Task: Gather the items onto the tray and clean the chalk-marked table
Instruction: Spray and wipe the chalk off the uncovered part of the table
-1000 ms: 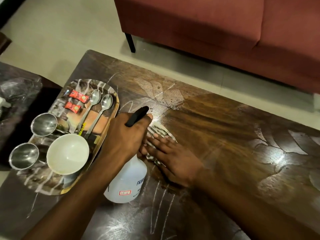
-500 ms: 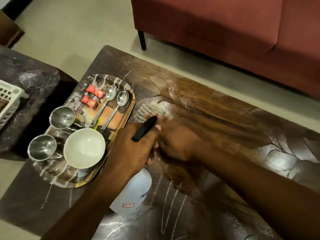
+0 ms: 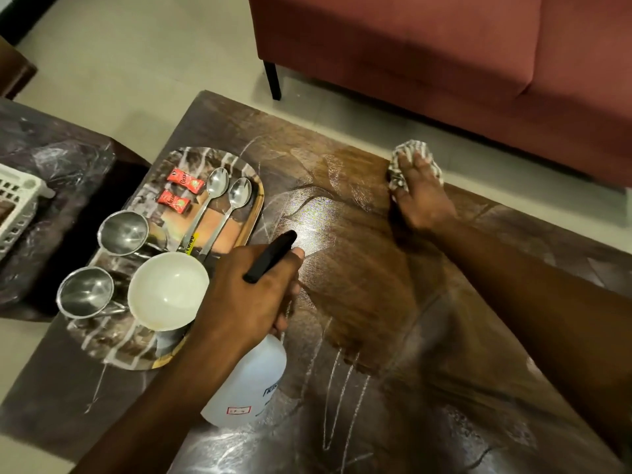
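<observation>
One bowl [image 3: 168,290] on tray [image 3: 201,157] | sofa [image 3: 444,63] behind table [image 3: 376,268] | basket [image 3: 17,200] far left

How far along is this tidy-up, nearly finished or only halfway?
Gathering looks done: spoons, red sachets, steel cups and white bowl all sit on the tray. Cleaning is in hand: the right hand presses a cloth at the far edge of the table, the left hand grips the spray bottle, and a wiped band runs across the middle. Left: the chalk lines near the bottle.
</observation>
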Demonstrator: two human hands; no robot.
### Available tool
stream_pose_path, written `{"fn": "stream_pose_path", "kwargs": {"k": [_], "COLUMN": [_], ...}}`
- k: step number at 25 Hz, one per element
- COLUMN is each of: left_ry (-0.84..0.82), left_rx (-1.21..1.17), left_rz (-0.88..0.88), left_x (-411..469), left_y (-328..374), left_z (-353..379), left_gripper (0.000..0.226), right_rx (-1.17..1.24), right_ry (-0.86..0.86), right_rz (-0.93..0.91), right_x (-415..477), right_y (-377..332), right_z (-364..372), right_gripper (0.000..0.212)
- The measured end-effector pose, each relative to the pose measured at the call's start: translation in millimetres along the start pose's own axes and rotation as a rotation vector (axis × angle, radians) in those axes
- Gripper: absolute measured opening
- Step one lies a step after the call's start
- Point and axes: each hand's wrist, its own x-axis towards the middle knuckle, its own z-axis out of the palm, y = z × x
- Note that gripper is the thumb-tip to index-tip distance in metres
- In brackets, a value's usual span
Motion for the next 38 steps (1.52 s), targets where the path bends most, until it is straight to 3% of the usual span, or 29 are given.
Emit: {"fn": "stream_pose_path", "kwargs": {"k": [3,5,6,9,10,12,16,18,22,26,30,35,38], "left_ry": [-0.002,-0.031,-0.051,-0.1,-0.128,-0.208,-0.281,-0.301,-0.294,-0.284,-0.241,-0.094,-0.055], "left_rx": [-0.002,0.008,0.016,0.071,0.086,0.103,0.189,0.181,0.26,0.338,0.298,0.21,0.154], "left_rz": [0.006,0.025,0.039,0.075,0.087,0.083,0.072,0.101,0.129,0.111,0.056,0.062,0.041], "left_x": [-3,-4,-5,-13,-17,-33,-63,-72,-85,-107,-142,-178,-197], "left_y": [-1,1,2,-2,-8,-21,-44,-50,-59,-78,-104,-145,-164], "left_z": [-2,4,8,16,18,22,40,57,86,89,64,28,5], "left_gripper": [0.037,0.039,0.04,0.037,0.034,0.034,0.045,0.045,0.055,0.053,0.039,0.047,0.049], "right_rx": [0.046,0.054,0.032,-0.078,-0.111,-0.045,0.22,0.256,0.202,0.218,0.235,0.188,0.18], "right_ry": [0.125,0.129,0.088,-0.141,-0.173,-0.068,0.251,0.264,0.249,0.281,0.295,0.257,0.278], "right_rz": [0.25,0.275,0.174,-0.356,-0.411,-0.18,0.629,0.717,0.588,0.606,0.57,0.372,0.358], "right_x": [-53,-79,-93,-150,-168,-200,-281,-322,-366,-367,-366,-377,-382], "right_y": [36,18,3,-26,-17,26,123,136,121,120,105,75,59], "right_z": [11,28,39,59,59,54,45,51,69,78,90,108,119], "right_gripper": [0.068,0.068,0.068,0.069,0.069,0.068,0.063,0.063,0.065,0.066,0.065,0.072,0.072]}}
